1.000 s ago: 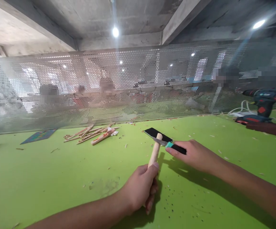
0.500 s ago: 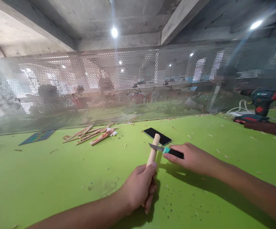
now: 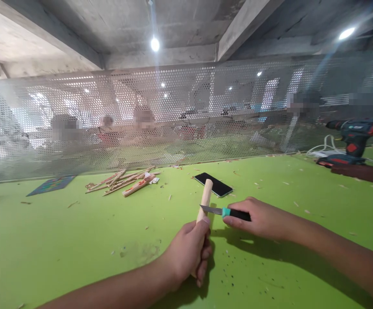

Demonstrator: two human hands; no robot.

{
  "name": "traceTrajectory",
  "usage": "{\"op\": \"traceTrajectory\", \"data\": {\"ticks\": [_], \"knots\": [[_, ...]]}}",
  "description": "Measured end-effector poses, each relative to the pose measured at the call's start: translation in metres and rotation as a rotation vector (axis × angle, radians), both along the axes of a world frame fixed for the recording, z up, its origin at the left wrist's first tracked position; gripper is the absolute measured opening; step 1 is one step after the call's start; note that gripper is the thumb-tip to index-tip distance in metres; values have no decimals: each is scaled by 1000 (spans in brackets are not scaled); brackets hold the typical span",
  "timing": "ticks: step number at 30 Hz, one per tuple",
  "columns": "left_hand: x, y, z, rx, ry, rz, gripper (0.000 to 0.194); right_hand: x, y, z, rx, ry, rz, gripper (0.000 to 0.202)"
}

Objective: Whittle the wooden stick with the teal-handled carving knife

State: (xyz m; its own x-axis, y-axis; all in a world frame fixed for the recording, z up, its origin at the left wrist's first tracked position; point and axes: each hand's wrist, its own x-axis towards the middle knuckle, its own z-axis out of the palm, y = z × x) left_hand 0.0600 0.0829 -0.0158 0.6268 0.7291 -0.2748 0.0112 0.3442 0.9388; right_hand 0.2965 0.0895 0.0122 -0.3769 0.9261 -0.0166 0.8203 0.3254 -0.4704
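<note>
A pale round wooden stick [image 3: 206,194] slants upward from my left hand [image 3: 189,252], whose fingers are wrapped round its lower part. My right hand [image 3: 253,218] grips a knife [image 3: 226,212] with a black and teal handle. The knife's blade lies across the stick just above my left thumb, its tip at the stick's left edge. Behind the top of the stick, a black phone [image 3: 220,185] lies flat on the green table [image 3: 86,244].
Several thin wood pieces [image 3: 122,180] lie in a pile at the back left, beside a patterned sheet [image 3: 51,185]. A cordless drill [image 3: 353,141] stands at the far right near a white cable. A perforated screen [image 3: 173,120] runs along the back edge; people show dimly behind it.
My right hand and the knife have moved down along the stick, closer to my left thumb. The stick's top has tilted slightly left.
</note>
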Motion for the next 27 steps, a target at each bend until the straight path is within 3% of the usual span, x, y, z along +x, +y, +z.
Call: {"op": "traceTrajectory", "data": {"ticks": [8, 17, 27], "knots": [[-2, 2, -2, 61, 109, -19, 36, 1, 2, -1, -52, -20, 0, 52], [-3, 0, -4, 145, 174, -76, 43, -5, -5, -3, -59, 56, 60, 50], [-1, 2, -3, 97, 184, -51, 32, -7, -2, -2, 3, 7, 2, 52]]}}
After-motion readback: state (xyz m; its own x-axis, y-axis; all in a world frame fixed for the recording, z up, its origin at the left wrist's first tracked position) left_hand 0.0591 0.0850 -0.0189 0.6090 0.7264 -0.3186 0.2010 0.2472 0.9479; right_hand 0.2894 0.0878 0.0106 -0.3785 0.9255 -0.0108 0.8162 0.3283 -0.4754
